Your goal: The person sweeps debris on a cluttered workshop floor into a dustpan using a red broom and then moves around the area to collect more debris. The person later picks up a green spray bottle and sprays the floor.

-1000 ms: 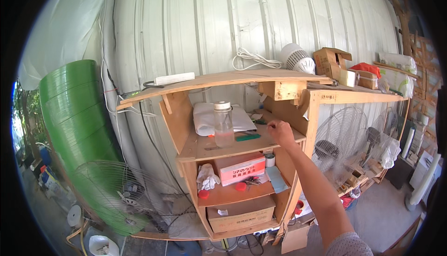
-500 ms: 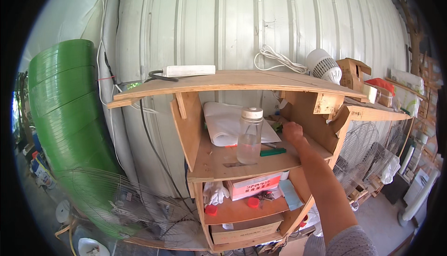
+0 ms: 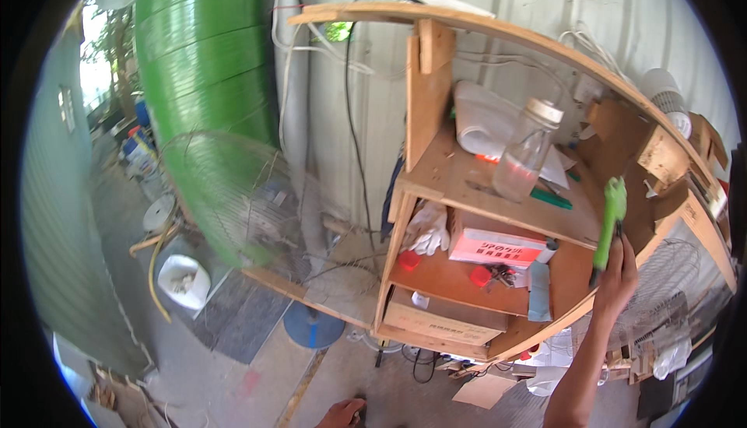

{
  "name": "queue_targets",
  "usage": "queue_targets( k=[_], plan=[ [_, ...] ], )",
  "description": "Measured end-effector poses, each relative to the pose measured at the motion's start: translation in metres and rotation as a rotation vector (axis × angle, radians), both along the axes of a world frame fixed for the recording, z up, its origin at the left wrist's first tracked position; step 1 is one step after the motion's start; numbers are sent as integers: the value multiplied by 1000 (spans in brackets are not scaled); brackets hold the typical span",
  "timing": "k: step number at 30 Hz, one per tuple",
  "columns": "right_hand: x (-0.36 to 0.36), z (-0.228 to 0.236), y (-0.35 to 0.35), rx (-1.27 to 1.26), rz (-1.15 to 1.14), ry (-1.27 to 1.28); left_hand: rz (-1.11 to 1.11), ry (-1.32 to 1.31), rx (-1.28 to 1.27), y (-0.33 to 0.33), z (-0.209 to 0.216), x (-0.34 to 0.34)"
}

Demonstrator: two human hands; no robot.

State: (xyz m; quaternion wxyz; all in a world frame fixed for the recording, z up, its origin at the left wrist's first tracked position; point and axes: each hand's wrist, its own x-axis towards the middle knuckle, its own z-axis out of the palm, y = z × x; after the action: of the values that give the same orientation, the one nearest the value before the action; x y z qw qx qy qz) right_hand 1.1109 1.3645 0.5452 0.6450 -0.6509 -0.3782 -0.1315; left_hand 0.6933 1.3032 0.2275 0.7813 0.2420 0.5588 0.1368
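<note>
My right hand [image 3: 620, 276] is closed around a long bright green tool [image 3: 611, 218] with a dark part at its lower end. It is raised in front of the right side of the wooden shelf unit [image 3: 475, 181]; I cannot make out the tool's exact kind. At the bottom edge my left hand [image 3: 341, 414] shows only in part, low over the floor. Its fingers are curled, and a small dark spot shows at them. On the upper shelf stand a clear bottle [image 3: 523, 156] with a white lid, rolled white paper [image 3: 478, 117] and a flat green item [image 3: 551, 198].
Lower shelves hold white gloves [image 3: 428, 229], a red-and-white box [image 3: 498, 239], red caps and a cardboard box [image 3: 443, 317]. Left of the unit stand a large green roll [image 3: 206, 78] and a wire fan guard [image 3: 241, 187]. A white bucket [image 3: 184, 280] sits on the floor.
My right hand has come out of the upper shelf with the green tool in it. My view has swung left and down, and my left hand has come into sight.
</note>
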Motion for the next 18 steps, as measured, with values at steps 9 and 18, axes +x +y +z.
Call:
queue_targets(
  k=[9, 18],
  plan=[
    [-148, -249, -121, -743, 1146, -30, 166, -286, 219, -94, -19, 14],
    [-255, -320, -202, -875, 1534, -112, 795, -302, 113, -197, -6, 7]
  ],
)
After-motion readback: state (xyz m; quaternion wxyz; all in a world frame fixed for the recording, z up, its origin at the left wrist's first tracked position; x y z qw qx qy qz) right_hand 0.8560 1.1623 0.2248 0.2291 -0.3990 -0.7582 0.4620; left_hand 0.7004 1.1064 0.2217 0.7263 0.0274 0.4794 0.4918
